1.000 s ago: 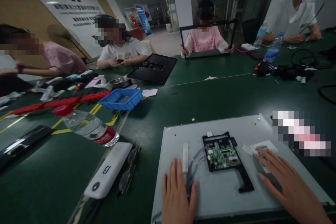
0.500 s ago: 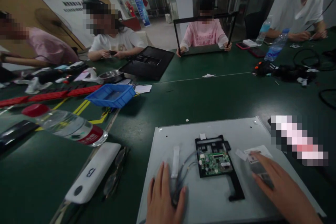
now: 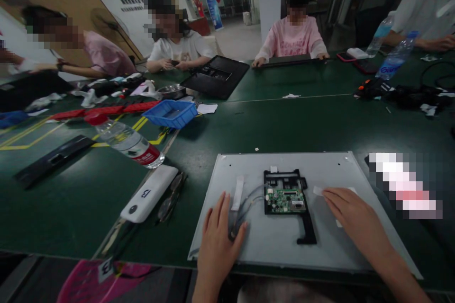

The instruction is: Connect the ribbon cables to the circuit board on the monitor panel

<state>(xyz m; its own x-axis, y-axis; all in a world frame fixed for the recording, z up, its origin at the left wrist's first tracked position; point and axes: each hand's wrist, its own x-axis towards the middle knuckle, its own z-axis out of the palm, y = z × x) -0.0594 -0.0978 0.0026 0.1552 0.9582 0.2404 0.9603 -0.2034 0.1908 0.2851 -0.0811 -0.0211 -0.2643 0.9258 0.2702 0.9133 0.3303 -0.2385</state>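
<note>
A grey metal panel (image 3: 320, 163) lies flat on the green table in front of me. In its middle sits a green circuit board (image 3: 285, 200) in a black frame, with thin wires (image 3: 250, 196) running left to a white tape strip (image 3: 238, 186). My left hand (image 3: 218, 239) rests flat on the panel's near left part, fingers stretched out beside the wires. My right hand (image 3: 351, 215) lies flat on the panel's right part, covering a white label (image 3: 318, 191). Neither hand holds anything.
Left of the panel lie a white box marked B (image 3: 149, 194), folded glasses (image 3: 169, 201), a water bottle on its side (image 3: 124, 139) and a blue tray (image 3: 170, 113). Several other people sit around the table. Black cables (image 3: 408, 94) lie at the far right.
The view has pulled back and turned left, so the table's near edge now shows. Both hands stay flat on the panel. The person opposite has laid a black frame down flat.
</note>
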